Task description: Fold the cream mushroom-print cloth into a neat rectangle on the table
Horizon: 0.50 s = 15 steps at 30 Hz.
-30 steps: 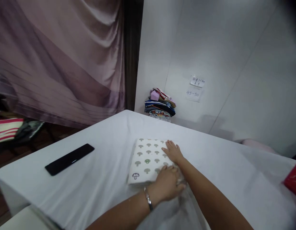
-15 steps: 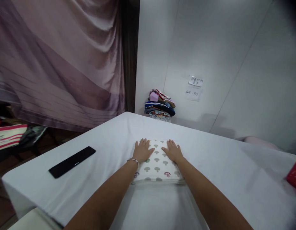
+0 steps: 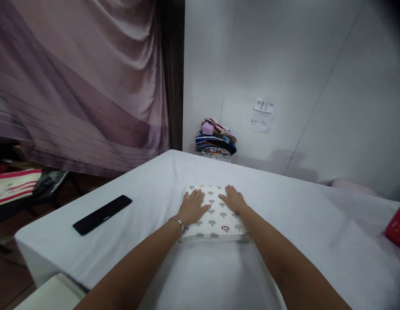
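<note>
A white cloth (image 3: 216,217) printed with grey mushrooms and a few coloured ones lies folded into a flat rectangle on the white-covered table (image 3: 293,241). My left hand (image 3: 192,206) rests palm down on its left side, fingers stretched out and thumb pointing inward. On its right edge, near the far corner, lies my right hand (image 3: 233,199), flat with the fingers extended. Neither hand grasps the cloth; both touch it from above. A bracelet (image 3: 177,221) circles my left wrist. Layered folds show along the cloth's near edge.
To the left on the table lies a black flat slab (image 3: 103,215). Folded clothes (image 3: 216,140) are stacked beyond the far edge, against the wall. A red object (image 3: 397,226) stands at the far right. A purple curtain (image 3: 90,86) hangs at the left.
My left hand has slid slightly toward me, uncovering the cloth's far left corner. My right hand stays about where it was. The view has shifted a little.
</note>
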Tool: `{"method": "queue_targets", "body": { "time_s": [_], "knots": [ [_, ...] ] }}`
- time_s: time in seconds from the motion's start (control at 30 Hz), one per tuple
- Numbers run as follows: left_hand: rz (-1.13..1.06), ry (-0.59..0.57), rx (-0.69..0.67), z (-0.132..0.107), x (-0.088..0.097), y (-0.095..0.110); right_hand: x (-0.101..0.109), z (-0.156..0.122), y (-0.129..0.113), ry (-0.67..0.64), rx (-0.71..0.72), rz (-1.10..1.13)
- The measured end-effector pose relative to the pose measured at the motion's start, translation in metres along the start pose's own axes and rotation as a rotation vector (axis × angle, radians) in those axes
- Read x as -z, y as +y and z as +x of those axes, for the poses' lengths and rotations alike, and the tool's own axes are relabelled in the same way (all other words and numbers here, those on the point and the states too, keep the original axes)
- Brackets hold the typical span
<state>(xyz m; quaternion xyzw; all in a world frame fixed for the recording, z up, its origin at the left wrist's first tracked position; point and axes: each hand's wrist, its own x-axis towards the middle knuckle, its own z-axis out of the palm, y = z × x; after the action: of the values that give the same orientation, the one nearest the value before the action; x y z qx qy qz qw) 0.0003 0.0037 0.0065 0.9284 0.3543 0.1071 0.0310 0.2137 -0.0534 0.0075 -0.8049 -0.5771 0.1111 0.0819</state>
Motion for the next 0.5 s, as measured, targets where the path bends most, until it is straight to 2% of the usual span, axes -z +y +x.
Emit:
{"method": "queue_targets", "body": {
  "time_s": [0.1,0.2,0.37,0.5],
  "knots": [
    [0.023,0.023,0.011,-0.002,-0.009,-0.002,0.007,-0.005,-0.005,0.001,0.006,-0.005],
    [0.033,0.035,0.007,0.0,-0.01,-0.003,0.007,-0.022,-0.012,0.044,0.016,-0.014],
    [0.037,0.039,-0.002,0.001,-0.008,-0.002,-0.012,-0.057,-0.013,0.152,0.177,-0.044],
    [0.023,0.014,0.002,0.001,-0.007,0.0,-0.02,-0.065,-0.006,0.169,0.176,-0.052]
  ]
}}
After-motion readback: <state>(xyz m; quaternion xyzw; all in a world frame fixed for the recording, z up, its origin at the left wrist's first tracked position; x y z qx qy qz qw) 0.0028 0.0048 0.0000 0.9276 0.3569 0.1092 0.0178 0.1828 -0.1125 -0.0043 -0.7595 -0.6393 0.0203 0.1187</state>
